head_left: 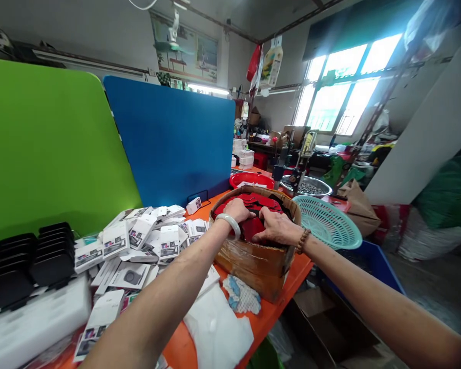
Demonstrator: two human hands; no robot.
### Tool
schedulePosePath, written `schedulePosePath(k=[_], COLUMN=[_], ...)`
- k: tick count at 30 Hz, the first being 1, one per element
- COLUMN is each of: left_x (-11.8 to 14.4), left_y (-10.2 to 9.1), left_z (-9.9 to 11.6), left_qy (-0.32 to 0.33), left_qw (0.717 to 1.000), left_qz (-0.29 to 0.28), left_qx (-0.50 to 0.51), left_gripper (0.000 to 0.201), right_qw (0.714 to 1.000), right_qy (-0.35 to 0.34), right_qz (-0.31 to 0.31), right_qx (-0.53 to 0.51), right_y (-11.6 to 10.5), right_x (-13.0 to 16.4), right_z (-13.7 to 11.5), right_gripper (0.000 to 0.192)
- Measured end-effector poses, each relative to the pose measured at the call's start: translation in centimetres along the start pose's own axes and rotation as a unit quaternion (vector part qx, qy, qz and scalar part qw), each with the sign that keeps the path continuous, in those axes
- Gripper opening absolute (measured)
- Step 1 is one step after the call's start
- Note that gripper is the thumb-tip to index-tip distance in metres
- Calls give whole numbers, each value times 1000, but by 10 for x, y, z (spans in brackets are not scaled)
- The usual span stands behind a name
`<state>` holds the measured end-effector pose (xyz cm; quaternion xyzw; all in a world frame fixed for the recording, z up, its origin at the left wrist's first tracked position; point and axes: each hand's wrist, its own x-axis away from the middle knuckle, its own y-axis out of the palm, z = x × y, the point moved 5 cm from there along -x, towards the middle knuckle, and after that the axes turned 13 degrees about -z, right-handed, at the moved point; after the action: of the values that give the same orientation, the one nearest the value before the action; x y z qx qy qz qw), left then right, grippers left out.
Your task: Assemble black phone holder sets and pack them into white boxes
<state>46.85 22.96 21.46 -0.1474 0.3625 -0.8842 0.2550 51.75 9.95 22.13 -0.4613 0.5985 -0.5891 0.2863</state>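
A worn brown cardboard box with tape on its front stands on the orange table, filled with flat red and black pieces. Both of my hands reach in over its near rim. My left hand, above a pale bangle, is curled on the pieces with its thumb pointing right. Close beside it, my right hand, wearing a beaded bracelet, has thumb and fingers bent around a red piece. The fingertips are partly hidden among the pieces.
Small white printed boxes are heaped left of the cardboard box. A patterned glove and white sheet lie in front. A turquoise basket adjoins it at right. Behind are a red basin and hand press.
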Motion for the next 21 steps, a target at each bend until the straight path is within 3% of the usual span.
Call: schedulePosePath(k=[6,12,16,19,21], left_x=[11,25,29,31,30], left_y=[-5,-6,-4,-3,-3], left_z=[-8,-18,-23,-25,-26], left_qy=[33,52,54,54,51], left_qw=[992,967,946,927,910], left_qz=[-52,-43,-22,-20,-22], left_qx=[107,248,318,372,410], left_gripper=[32,26,22,17,15], right_qw=[998,976,944,909,866], right_qy=[0,-108,-183,-165,-138], right_qz=[26,31,53,47,48], right_qx=[-62,-189,-271,-381,-479], right_y=[4,9,8,11,12], right_x=[-4,-2,-3,-6,-7], right_z=[4,3,-1,6,15], right_gripper=[42,36,29,26,30])
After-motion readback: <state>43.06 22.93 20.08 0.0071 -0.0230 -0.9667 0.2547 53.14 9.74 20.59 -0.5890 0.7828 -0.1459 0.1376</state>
